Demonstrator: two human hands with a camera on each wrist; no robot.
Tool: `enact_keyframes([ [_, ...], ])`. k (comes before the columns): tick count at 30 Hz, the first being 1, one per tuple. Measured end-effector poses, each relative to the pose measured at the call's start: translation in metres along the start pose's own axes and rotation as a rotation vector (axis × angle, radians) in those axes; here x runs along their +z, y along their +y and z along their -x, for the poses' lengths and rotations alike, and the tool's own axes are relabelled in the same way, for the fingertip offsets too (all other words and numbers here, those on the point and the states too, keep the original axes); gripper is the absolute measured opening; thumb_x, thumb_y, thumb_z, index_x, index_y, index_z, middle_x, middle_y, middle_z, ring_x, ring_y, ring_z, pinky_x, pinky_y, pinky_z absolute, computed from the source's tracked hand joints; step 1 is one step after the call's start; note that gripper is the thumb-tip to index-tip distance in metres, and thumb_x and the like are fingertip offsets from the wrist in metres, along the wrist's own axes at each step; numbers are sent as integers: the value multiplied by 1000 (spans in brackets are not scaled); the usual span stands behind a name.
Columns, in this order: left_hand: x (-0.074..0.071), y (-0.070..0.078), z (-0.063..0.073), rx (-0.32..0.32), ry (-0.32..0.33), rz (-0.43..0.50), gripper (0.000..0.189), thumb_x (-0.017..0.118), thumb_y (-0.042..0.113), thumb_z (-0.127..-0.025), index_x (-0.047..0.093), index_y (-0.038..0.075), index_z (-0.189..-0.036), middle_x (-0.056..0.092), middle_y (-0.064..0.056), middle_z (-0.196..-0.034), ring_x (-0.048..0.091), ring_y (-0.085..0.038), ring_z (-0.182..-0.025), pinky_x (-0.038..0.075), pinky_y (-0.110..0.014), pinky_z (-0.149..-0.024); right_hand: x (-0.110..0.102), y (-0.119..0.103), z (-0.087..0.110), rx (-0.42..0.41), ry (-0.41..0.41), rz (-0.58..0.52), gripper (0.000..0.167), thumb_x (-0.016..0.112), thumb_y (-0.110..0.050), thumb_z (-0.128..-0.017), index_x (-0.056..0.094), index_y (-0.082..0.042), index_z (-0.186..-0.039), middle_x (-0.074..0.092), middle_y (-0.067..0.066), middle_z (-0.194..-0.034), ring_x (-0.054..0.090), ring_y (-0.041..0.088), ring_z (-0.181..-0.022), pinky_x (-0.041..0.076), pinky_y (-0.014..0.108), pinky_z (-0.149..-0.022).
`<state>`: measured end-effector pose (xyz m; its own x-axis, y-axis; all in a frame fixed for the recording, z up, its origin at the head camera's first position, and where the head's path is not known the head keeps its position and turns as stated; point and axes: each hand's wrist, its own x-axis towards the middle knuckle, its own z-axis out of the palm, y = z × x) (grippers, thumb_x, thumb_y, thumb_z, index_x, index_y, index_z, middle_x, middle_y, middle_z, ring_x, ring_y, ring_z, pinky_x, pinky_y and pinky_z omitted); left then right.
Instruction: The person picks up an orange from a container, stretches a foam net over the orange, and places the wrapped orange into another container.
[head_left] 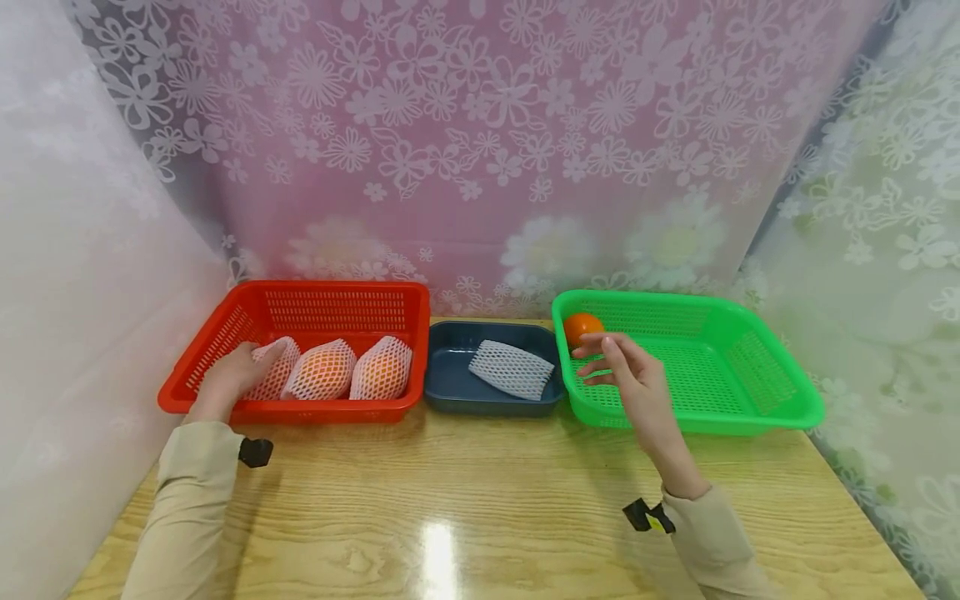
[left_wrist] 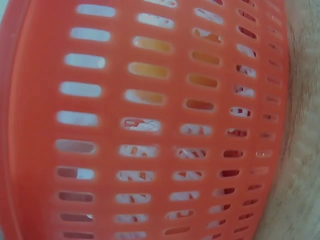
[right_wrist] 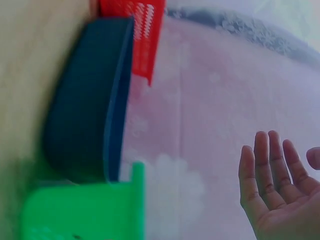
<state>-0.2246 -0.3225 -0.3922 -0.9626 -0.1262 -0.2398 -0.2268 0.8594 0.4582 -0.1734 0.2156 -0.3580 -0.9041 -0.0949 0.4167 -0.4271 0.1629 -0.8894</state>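
My left hand [head_left: 228, 375] reaches into the red basket [head_left: 315, 411] and grips the leftmost orange in a white foam net [head_left: 276, 375]; some of its fingers are hidden. Beside it lie two more netted oranges, a middle one [head_left: 324, 371] and a right one [head_left: 382, 369]. Over the left side of the green basket [head_left: 750, 423] hovers my right hand [head_left: 637, 379], fingers loosely extended with nothing held. A bare orange [head_left: 581, 327] sits in that basket's left back corner, just beyond the fingertips. In the right wrist view, the right hand [right_wrist: 280, 195] shows relaxed fingers.
Between the baskets stands a dark blue tray [head_left: 450, 404] with a flattened foam net [head_left: 512, 369] in it. All three containers rest on a wooden table [head_left: 450, 483]. A pink flowered curtain [head_left: 480, 167] hangs close behind them.
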Motion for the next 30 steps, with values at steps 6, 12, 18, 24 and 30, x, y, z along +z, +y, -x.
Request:
enact_keyframes([
  [6,3,-2,-1,-9,139,42,90,26,63,-104,31,-17,-147,35,-43,-146,39,-60,-129,34,-68,-108,-19,-11,-29,-77,93,41,34,47,-23,-109,67,1,-121,73,0,-102,70,16,-82,59,28,-74],
  [12,7,2,4,-58,510,227,67,33,49,-108,49,-7,-142,53,-33,-138,50,-53,-119,37,-69,-102,-38,-14,-55,-147,132,153,32,48,-22,-109,69,-2,-121,72,-5,-102,71,17,-82,59,24,-74],
  [18,9,22,23,46,793,374,49,43,37,-107,62,0,-133,63,-25,-130,56,-45,-111,42,-62,-100,-51,-10,-86,-213,200,288,30,53,-22,-107,70,-1,-121,73,-3,-101,69,9,-80,56,19,-72],
  [24,18,66,50,299,922,415,36,51,30,-106,72,2,-117,72,-20,-110,60,-35,-85,43,-36,-76,-62,10,-117,-204,92,602,27,58,-27,-104,71,-9,-121,74,12,-110,69,16,-83,53,19,-68],
  [30,33,110,70,524,876,407,26,57,24,-105,74,4,-109,74,-13,-107,70,-32,-89,53,-36,-70,-64,36,-139,-101,-212,825,29,61,-21,-103,66,-5,-127,68,18,-120,66,37,-100,54,50,-80],
])
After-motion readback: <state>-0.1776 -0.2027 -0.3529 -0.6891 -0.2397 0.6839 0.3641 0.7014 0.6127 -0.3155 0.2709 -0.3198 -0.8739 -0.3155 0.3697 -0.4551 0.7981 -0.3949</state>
